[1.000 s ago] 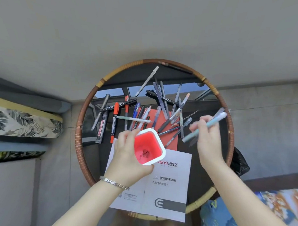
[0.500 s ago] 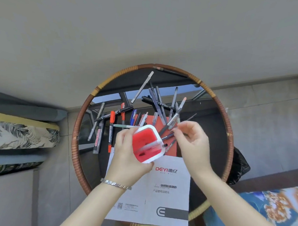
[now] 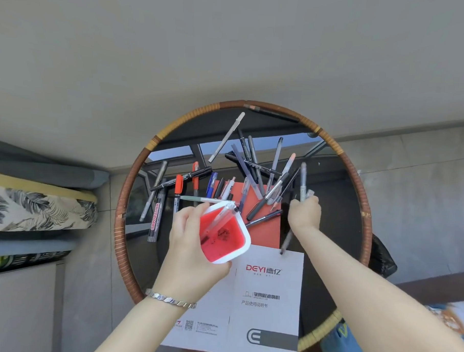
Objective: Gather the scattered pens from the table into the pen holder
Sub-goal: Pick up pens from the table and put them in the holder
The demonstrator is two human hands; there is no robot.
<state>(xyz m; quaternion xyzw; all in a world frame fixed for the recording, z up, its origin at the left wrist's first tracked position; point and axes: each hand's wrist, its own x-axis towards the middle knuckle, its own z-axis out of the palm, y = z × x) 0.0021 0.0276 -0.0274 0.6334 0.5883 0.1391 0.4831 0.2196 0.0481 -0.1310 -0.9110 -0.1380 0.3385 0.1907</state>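
My left hand [image 3: 193,251] grips a red pen holder [image 3: 224,238] with a white rim, tilted toward me above the table. A clear pen [image 3: 219,219] lies inside it. Several scattered pens [image 3: 252,168] and markers lie in a heap across the round glass table [image 3: 123,211]. My right hand [image 3: 305,211] is at the right side of the heap, closed around a grey pen [image 3: 302,179] that sticks up from the fist. A dark pen [image 3: 286,242] pokes out below the hand.
A red booklet [image 3: 267,230] lies under some pens, and a white DEYI manual [image 3: 266,297] covers the table's near side. A whiteboard marker [image 3: 156,217] and a red marker [image 3: 177,189] rest at the left. The table has a raised rattan rim; cushions flank it.
My right hand dropped the light pen it held into the holder, then moved right and closed on pens at the right of the heap. The holder stayed in my left hand.
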